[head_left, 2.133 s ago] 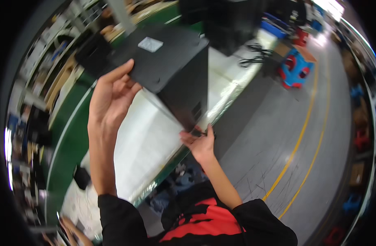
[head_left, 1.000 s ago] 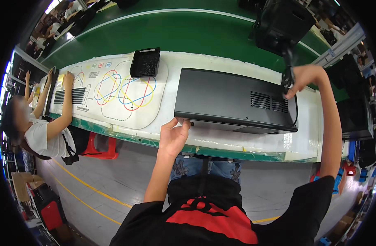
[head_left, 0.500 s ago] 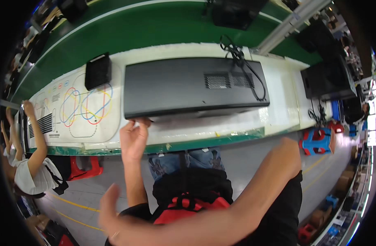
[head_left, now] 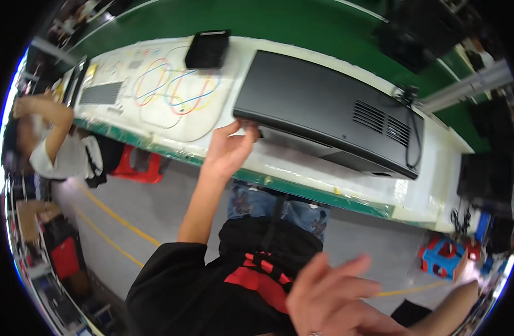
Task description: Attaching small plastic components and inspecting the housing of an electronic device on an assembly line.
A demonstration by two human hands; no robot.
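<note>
A long black case (head_left: pixel 318 95) with slotted vents near its right end lies on the white-topped bench (head_left: pixel 301 168), turned slightly on a slant. My left hand (head_left: pixel 229 151) is at its near left corner, fingers and thumb bent and closed on the lower edge; the fingertips are partly hidden there. A black power cord (head_left: pixel 418 134) hangs over the case's right end. Low in the view, in front of my body and away from the bench, my right hand (head_left: pixel 341 302) is blurred, its fingers stretched out and apart, with nothing seen in them.
A black open tray (head_left: pixel 208 50) sits left of the case by a mat printed with coloured loops (head_left: pixel 175 92). A co-worker (head_left: pixel 49 134) is at the far left. Stools, one red (head_left: pixel 138 164) and one blue (head_left: pixel 443 256), stand below the bench edge. Dark cases (head_left: pixel 486 179) stand at right.
My right hand has swung from the lower left to the lower middle right. My left hand stays at the case's corner. The whole view has turned, so the bench now slants.
</note>
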